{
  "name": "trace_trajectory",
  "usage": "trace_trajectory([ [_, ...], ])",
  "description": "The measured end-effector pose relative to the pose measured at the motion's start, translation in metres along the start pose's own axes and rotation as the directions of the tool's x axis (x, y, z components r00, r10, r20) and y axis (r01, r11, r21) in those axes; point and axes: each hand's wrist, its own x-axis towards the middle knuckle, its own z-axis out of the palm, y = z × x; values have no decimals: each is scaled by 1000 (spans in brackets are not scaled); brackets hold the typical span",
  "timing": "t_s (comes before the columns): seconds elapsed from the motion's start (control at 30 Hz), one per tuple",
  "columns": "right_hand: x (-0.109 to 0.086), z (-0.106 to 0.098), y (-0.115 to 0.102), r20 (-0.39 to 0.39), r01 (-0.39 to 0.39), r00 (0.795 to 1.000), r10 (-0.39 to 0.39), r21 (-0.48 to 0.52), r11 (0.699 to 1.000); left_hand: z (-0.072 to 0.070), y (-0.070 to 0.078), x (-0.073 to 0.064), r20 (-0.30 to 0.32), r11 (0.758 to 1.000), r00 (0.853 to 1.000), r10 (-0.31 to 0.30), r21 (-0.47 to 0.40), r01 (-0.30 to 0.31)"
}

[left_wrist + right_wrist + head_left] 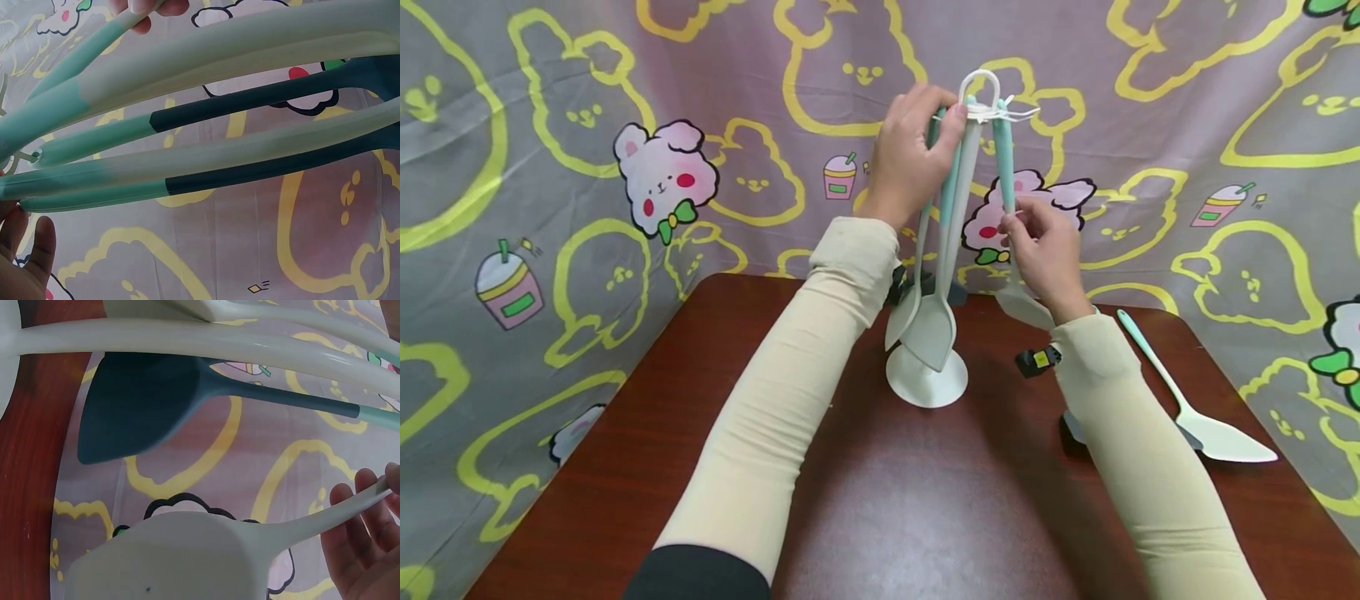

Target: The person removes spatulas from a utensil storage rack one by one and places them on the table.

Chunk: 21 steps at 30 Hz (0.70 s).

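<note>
A white utensil stand (951, 375) with a round base and a loop on top stands on the table. My left hand (917, 150) grips it near the hooks, among the hanging handles. My right hand (1048, 254) pinches the pale handle of a turner (169, 556) between thumb and fingers. That handle's mint end (1003, 158) is up against a hook on the stand's right side. A pale utensil (932, 329) with a pointed head hangs in front, and another pale one (904, 317) beside it. Behind them hangs a dark turner (137, 412); a second dark handle (250, 174) shows in the left wrist view.
At the table's right lies a pale spatula (1225, 437) with a mint handle, over a dark piece mostly hidden by my right sleeve (1120, 417). A patterned cloth (760, 83) hangs behind the brown table (880, 517).
</note>
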Motion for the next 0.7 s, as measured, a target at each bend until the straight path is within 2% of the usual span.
trace_trajectory([
  [0.27,-3,-2,3,-10,16,1000,-16,24,1000,-1,1,1,8,1000,1000,4,0,-4],
  [0.47,-3,-2,2,-18,14,1000,-14,10,1000,-2,1,0,10,1000,1000,-10,0,10],
  [0.7,-5,-2,-1,-42,41,998,-40,5,999,-2,1,1,-2,1000,1000,5,-3,-5],
])
